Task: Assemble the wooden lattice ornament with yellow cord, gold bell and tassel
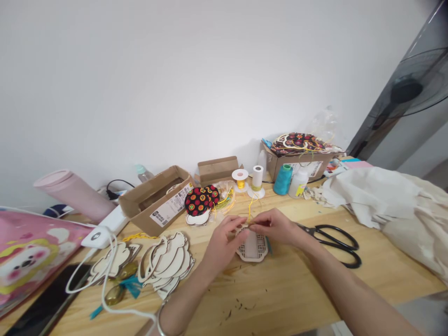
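An octagonal wooden lattice ornament (251,247) with a pale centre lies flat on the wooden table in front of me. A yellow cord (250,209) rises from its top edge. My left hand (226,240) is closed in a pinch at the cord, its thumb over the ornament's upper left corner. From the other side my right hand (275,226) pinches the same cord, thumb and index finger together. The fingertips nearly meet and cover the spot where cord and ornament join. A bit of teal tassel (269,246) shows beside the ornament's right edge.
Black-handled scissors (338,240) lie right of my right hand. Behind stand a yellow cord spool (240,179), a white spool (257,178), a teal thread cone (283,180) and a glue bottle (298,183). Wooden cutouts (170,261), an open carton (157,200) and a white cable (105,291) are left.
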A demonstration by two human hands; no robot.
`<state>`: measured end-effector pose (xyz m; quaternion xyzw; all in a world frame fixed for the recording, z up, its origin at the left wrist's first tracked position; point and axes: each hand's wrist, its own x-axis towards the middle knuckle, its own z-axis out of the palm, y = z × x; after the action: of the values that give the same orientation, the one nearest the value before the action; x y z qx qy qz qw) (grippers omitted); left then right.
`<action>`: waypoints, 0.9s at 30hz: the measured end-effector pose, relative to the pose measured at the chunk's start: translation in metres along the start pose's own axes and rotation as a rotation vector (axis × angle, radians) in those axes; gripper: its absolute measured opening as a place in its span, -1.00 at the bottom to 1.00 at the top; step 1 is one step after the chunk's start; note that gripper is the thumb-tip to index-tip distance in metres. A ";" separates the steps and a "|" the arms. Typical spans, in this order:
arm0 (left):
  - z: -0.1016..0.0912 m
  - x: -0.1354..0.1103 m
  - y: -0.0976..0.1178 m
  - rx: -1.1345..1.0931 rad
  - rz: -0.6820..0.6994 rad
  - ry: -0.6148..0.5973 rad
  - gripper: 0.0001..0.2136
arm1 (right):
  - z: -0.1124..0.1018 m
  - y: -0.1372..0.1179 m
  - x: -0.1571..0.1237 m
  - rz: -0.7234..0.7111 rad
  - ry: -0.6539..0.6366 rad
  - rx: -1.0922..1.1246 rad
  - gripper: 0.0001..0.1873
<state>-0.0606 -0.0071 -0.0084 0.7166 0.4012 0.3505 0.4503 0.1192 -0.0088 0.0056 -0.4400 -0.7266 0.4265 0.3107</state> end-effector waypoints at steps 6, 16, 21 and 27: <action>0.009 0.000 0.009 -0.386 -0.120 0.041 -0.83 | 0.013 0.003 -0.004 -0.035 -0.100 0.101 -0.63; -0.005 0.003 0.006 -0.022 -0.074 0.147 -0.71 | -0.009 0.014 -0.006 0.002 0.112 -0.168 -0.69; -0.009 -0.005 0.008 0.377 0.098 -0.267 -0.19 | -0.039 0.020 -0.015 0.171 0.318 -0.637 -0.86; -0.007 -0.007 0.007 0.505 0.129 -0.378 -0.19 | -0.035 0.021 -0.013 0.053 0.369 -0.799 -0.78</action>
<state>-0.0682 -0.0129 -0.0003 0.8821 0.3385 0.1284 0.3015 0.1613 -0.0027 0.0014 -0.6128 -0.7553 0.0339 0.2298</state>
